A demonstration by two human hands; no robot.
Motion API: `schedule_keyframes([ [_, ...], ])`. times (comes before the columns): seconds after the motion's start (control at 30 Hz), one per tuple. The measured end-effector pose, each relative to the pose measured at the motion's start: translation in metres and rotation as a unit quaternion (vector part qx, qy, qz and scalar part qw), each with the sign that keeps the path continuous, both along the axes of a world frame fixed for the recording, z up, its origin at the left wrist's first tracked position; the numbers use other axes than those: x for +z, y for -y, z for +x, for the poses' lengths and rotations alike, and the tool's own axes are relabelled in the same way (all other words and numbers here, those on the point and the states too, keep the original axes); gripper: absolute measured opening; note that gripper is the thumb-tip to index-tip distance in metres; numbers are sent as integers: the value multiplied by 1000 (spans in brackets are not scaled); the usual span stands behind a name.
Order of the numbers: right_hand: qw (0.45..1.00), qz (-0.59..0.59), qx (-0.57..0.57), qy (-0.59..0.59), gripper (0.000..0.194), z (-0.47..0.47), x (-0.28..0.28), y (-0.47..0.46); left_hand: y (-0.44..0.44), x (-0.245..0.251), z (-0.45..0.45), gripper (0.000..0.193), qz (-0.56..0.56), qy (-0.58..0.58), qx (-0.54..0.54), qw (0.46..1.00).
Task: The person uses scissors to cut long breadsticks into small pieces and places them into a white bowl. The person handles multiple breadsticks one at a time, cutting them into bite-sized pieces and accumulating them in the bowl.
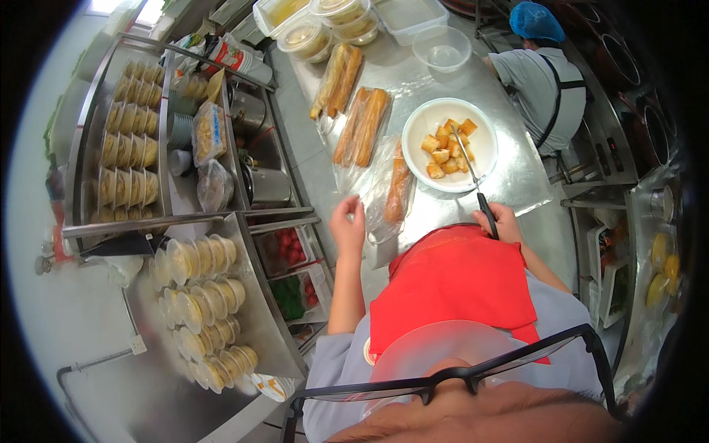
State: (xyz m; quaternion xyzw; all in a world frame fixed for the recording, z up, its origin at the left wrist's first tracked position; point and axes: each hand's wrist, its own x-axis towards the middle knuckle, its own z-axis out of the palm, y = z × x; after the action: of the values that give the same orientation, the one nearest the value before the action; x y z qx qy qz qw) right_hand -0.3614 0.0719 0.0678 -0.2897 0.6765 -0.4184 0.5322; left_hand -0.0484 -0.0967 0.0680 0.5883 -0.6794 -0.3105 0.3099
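Note:
In my right hand [503, 220] is a black-handled cutting tool [466, 152] with a long, thin metal blade; whether it is a knife or scissors I cannot tell. Its blade crosses the near rim of a white bowl [412, 158] and reaches over golden-brown chunks of dough stick [441, 155] inside. My left hand [348, 221] is raised at the table's left edge, fingers loosely curled and apart, with nothing visible in it. Just right of it, a single dough stick [396, 191] lies partly in a clear plastic bag [370, 191], touching or close to the bowl.
Bagged dough stick pairs [363, 127] lie farther up the steel table [509, 160]. Beyond are a clear bowl [442, 50] and lidded tubs [304, 39]. Left stands a steel counter [263, 310] with rows of packed bowls [205, 260]. A person [545, 83] works at right.

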Motion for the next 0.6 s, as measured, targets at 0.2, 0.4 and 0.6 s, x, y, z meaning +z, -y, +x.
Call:
schedule_keyframes([
  [0.2,998,-25,54,-34,36,14,-2,12,-35,-41,29,21,53,126,44,990],
  [0.4,967,10,196,-164,49,32,7,39,-27,-68,-9,32,119,146,-30,982],
  [0.6,958,-23,223,-179,42,50,3,54,-29,-64,-27,39,95,182,-25,978],
])
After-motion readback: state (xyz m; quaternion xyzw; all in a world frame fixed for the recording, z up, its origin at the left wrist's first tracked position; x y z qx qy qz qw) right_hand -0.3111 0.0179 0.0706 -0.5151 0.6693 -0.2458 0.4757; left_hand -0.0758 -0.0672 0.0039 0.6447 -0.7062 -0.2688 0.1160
